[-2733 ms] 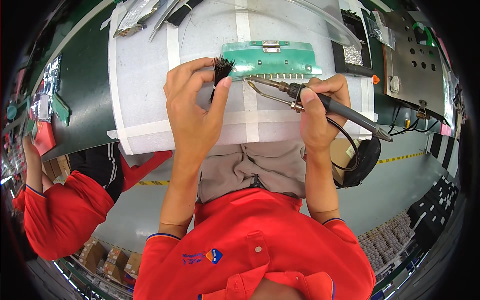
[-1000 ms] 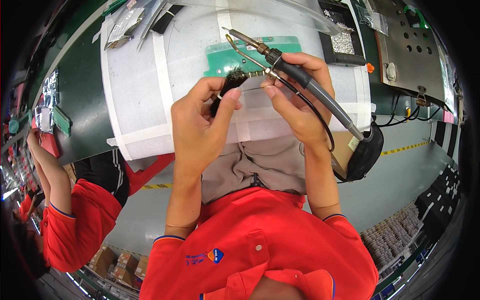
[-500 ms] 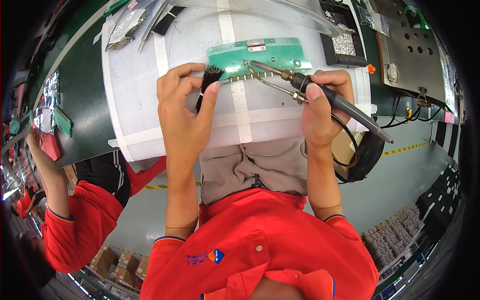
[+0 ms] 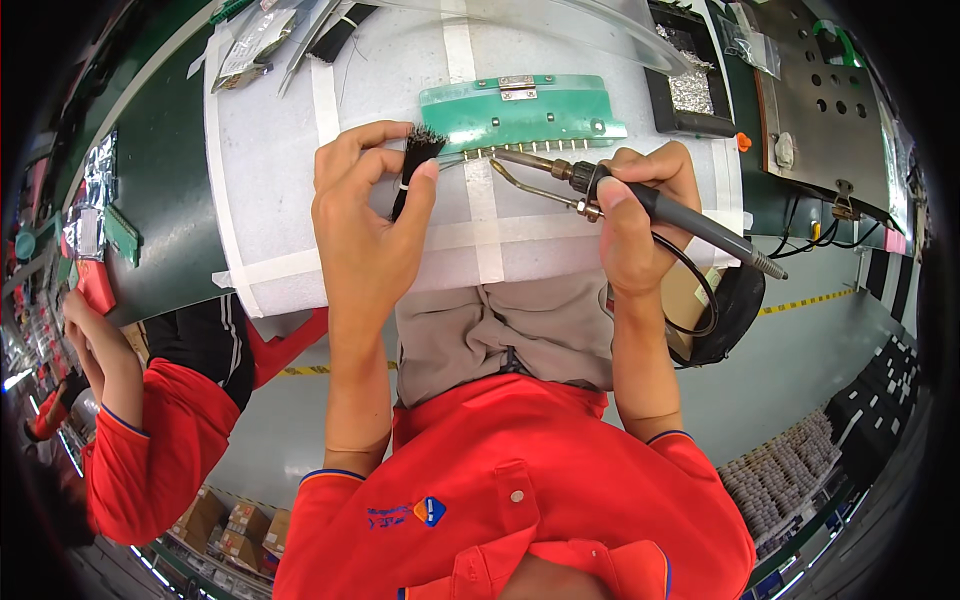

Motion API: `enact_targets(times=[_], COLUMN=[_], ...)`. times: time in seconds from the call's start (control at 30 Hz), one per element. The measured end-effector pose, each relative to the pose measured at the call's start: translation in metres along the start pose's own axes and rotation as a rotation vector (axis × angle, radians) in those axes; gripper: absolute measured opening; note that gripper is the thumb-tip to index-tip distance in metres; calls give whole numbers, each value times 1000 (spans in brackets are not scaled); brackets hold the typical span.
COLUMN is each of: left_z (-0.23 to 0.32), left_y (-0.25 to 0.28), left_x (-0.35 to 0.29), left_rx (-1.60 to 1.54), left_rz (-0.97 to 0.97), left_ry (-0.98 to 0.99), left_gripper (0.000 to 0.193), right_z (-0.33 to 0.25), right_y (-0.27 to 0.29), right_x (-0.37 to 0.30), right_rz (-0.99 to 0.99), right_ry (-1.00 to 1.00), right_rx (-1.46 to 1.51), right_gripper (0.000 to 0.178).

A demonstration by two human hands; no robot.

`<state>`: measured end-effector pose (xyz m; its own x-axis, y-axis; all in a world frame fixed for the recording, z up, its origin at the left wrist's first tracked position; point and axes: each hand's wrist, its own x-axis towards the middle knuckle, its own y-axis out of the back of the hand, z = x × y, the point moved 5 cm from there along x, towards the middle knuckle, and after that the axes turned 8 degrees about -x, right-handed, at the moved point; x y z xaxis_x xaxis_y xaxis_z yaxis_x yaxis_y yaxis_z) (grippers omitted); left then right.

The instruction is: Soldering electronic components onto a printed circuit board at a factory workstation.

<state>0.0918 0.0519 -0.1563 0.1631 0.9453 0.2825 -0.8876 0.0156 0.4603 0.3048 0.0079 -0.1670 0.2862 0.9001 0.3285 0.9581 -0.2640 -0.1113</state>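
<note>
My left hand (image 4: 362,225) pinches a bundle of thin black wires (image 4: 418,160), tied with a white band, between thumb and fingers. Thin strands reach from it to the left end of a row of metal pins (image 4: 545,147). These pins line the near edge of a green holding fixture (image 4: 530,122) with a metal hinge, flat on the white padded surface (image 4: 400,262). In my right hand (image 4: 640,225) is a grey-black soldering iron (image 4: 710,228), its tip at the pins near the row's left part. A curved brass feed tube (image 4: 540,192) runs beneath the iron's shaft.
Beyond the fixture at right stands a black tray (image 4: 688,123) of silvery bits, beside a perforated metal box (image 4: 830,150). Another black wire bundle (image 4: 340,35) and plastic bags (image 4: 255,45) lie far left. A co-worker in a red shirt (image 4: 185,430) sits at my left.
The soldering iron has come nearer to me, its tip moving from above the green fixture down to the pin row. My left hand stays nearly still with the bundle.
</note>
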Motion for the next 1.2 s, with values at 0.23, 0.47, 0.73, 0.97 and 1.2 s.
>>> enact_targets(times=[0.23,0.47,0.73,0.97,1.2], left_z=[2,1,2,-3,4], left_y=[0,1,1,10,36], left_x=[0,0,1,2,2], left_rx=[-1,4,33,-40,-173], left_rz=[7,6,5,0,130], left_ry=[11,15,-14,-5,205], left_gripper=[10,10,11,11,10], right_z=[1,-2,-2,-3,-5], right_y=[0,-5,-2,0,6], right_x=[0,-1,-2,-1,-2], right_rz=[-23,-30,6,40,158], right_ry=[-5,-87,-53,-55,-23], right_rx=[-28,-87,-37,-50,-58], right_gripper=[17,15,16,15,13])
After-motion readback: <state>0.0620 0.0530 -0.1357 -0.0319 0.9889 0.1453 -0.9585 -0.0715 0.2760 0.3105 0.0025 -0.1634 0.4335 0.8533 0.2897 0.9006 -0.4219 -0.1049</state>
